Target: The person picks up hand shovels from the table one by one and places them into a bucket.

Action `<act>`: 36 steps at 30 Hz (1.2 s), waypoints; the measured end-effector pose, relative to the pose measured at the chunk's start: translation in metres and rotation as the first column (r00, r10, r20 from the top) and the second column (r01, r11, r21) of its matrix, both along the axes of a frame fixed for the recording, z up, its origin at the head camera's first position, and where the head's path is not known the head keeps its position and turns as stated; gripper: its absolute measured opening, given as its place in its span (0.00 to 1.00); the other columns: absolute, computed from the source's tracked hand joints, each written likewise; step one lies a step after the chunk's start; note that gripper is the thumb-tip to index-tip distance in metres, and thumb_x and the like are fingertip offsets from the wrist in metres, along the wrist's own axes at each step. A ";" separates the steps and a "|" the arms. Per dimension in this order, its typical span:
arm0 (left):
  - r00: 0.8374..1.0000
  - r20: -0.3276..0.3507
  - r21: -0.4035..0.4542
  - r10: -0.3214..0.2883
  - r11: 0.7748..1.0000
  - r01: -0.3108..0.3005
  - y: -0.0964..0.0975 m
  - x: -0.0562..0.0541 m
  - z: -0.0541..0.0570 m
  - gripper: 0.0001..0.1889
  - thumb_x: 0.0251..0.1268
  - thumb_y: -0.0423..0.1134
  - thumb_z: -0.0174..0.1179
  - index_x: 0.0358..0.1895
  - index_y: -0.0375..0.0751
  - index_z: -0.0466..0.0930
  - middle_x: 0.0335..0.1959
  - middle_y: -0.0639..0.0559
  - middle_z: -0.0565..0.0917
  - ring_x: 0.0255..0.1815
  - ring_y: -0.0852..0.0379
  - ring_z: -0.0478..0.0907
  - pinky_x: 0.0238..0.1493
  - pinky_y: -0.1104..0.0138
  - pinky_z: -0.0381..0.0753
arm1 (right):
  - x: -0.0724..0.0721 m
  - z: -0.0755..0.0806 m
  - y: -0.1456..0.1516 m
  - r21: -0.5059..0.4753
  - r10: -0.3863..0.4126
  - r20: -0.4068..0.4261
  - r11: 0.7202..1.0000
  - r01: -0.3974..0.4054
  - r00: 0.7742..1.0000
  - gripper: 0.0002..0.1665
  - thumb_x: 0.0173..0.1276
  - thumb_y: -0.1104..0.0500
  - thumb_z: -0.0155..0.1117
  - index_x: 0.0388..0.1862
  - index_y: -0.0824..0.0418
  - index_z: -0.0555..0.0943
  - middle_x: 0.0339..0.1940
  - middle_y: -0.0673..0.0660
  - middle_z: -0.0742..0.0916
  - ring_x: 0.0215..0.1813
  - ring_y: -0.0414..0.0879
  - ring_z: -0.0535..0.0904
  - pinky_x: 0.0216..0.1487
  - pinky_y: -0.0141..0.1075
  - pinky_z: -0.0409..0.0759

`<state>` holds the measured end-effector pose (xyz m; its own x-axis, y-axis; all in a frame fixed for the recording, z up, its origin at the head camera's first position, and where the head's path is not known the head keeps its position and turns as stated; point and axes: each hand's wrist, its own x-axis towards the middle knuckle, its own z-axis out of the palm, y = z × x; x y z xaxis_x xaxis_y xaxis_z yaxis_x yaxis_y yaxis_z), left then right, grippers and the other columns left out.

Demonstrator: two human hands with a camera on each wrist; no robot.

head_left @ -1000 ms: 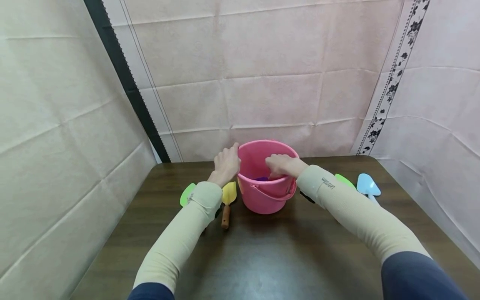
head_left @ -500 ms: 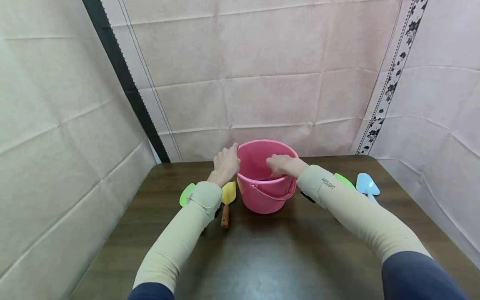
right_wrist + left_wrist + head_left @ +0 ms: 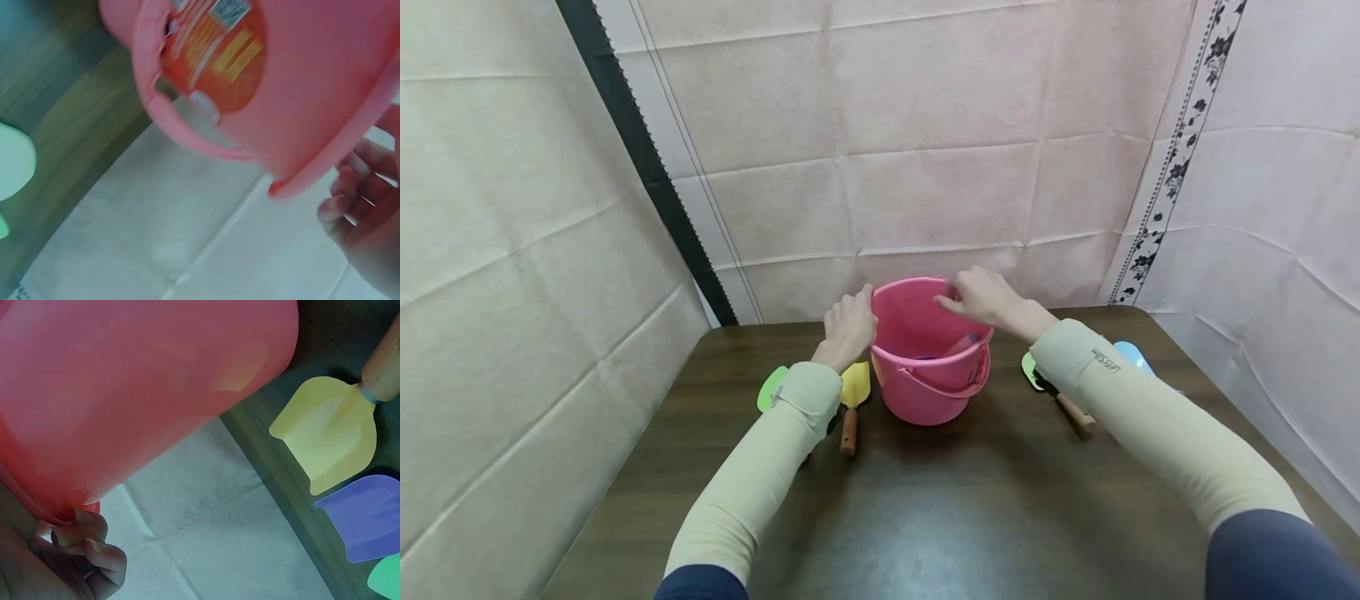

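A pink bucket (image 3: 917,404) stands upright at the back of the table, its handle hanging down in front. My left hand (image 3: 848,323) grips the left rim, fingers curled round the edge in the left wrist view. Over the right rim is my right hand (image 3: 987,296), thumb stretched across the opening. In the right wrist view its loosely bent fingers (image 3: 356,194) lie just outside the rim, holding nothing. Inside the bucket, a pale purplish piece (image 3: 962,343) leans against the wall, and a bit of darker purple shows lower down; the rest is hidden by the front wall.
Left of the bucket lie a yellow toy shovel (image 3: 855,385) with a wooden handle, a purple one (image 3: 365,515) and a green one (image 3: 771,387). To the right are a green-headed tool (image 3: 1030,371) and a light blue one (image 3: 1131,356), partly behind my sleeve. Cloth walls surround the table.
My right hand has come up out of the bucket and right to its rim, uncovering the pale piece inside and the green-headed tool's wooden handle. My left hand keeps its grip.
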<state>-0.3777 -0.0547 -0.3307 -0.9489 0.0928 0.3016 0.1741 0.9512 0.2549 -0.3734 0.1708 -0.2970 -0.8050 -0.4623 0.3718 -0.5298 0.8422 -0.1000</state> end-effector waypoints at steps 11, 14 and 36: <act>1.000 0.001 0.008 0.002 1.000 -0.002 -0.003 -0.002 0.000 0.20 0.68 0.37 0.50 0.63 0.49 0.68 0.41 0.42 0.83 0.40 0.41 0.82 0.40 0.51 0.79 | 0.006 -0.027 0.069 -0.139 -0.242 -0.135 0.965 0.223 0.961 0.18 0.74 0.53 0.50 0.23 0.58 0.72 0.17 0.56 0.76 0.25 0.54 0.76 0.27 0.52 0.73; 1.000 0.003 0.012 0.007 1.000 -0.007 -0.004 -0.002 0.001 0.20 0.68 0.37 0.50 0.62 0.49 0.68 0.40 0.42 0.83 0.40 0.41 0.82 0.40 0.51 0.79 | 0.009 -0.039 0.085 -0.094 -0.295 -0.067 0.953 0.288 0.953 0.19 0.74 0.52 0.47 0.23 0.58 0.72 0.19 0.58 0.78 0.28 0.58 0.79 0.27 0.55 0.74; 1.000 -0.001 0.007 -0.028 1.000 0.028 -0.001 0.001 -0.001 0.20 0.69 0.36 0.51 0.63 0.47 0.67 0.37 0.43 0.83 0.34 0.45 0.81 0.37 0.54 0.79 | 0.049 -0.121 0.129 0.346 -0.435 0.432 0.889 0.301 0.790 0.15 0.66 0.56 0.56 0.21 0.61 0.75 0.14 0.54 0.81 0.20 0.47 0.77 0.23 0.39 0.73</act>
